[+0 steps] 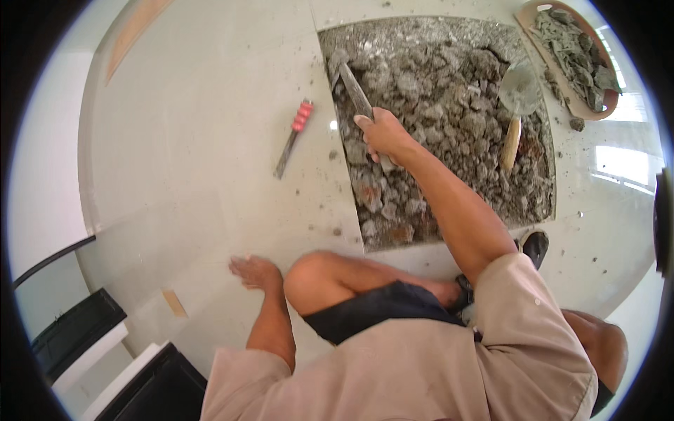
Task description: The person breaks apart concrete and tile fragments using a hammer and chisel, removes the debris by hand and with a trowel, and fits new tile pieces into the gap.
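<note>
My right hand (385, 135) is closed round the grey, worn handle of a hammer (356, 90). Its head end reaches the left far part of a square pit of broken rubble (449, 105) in the tiled floor. My left hand (254, 272) is stretched out low over the floor beside my bent knee, fingers apart and holding nothing; whether it touches the tiles I cannot tell. On the floor left of the pit lies a chisel (293, 138) with a ribbed red grip. A trowel (518, 95) with a wooden handle rests on the rubble at the right.
At the far right stands an orange-brown tub (609, 70) filled with grey chunks. Crumbs of debris dot the pale floor tiles (189, 140) round the pit. Black-topped furniture (78, 330) stands at the lower left, near a small tan strip (174, 302) on the floor.
</note>
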The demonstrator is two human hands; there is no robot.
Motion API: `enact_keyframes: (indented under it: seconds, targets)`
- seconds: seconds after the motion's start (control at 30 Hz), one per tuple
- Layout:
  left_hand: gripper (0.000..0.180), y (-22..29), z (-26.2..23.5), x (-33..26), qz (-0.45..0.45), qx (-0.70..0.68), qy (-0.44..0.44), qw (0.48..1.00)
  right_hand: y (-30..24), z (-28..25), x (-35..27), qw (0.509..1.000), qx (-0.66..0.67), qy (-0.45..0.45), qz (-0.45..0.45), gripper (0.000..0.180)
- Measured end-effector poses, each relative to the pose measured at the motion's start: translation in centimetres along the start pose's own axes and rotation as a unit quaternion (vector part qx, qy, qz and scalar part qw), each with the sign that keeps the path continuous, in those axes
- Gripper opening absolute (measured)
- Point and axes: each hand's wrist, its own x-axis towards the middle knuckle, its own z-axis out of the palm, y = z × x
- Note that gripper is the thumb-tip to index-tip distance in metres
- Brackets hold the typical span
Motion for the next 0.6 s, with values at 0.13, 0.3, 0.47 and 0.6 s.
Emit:
enact_keyframes:
  seconds: [0.13, 0.3, 0.47, 0.6]
  targets:
    - [0.060, -2.5, 0.3, 1.2, 0.039, -0.008, 0.062, 0.997, -2.0, -1.6, -1.5, 0.983, 0.113, 0.094, -0.114, 0.038]
    - [0.060, -2.1, 0.9, 1.2, 0.036, -0.021, 0.075, 0.996, 0.1, 0.3, -0.9, 0.957, 0.214, 0.125, -0.150, 0.033]
    - [0.060, -1.7, 1.1, 1.4, 0.036, -0.020, 0.063, 0.997, -0.6, -1.7, -0.2, 0.993, 0.104, -0.025, -0.050, 0.033]
    - [0.061, -3.3, 1.5, 1.9, 0.046, -0.013, 0.087, 0.995, -2.1, -1.4, -1.6, 0.950, 0.113, 0.195, -0.216, 0.033]
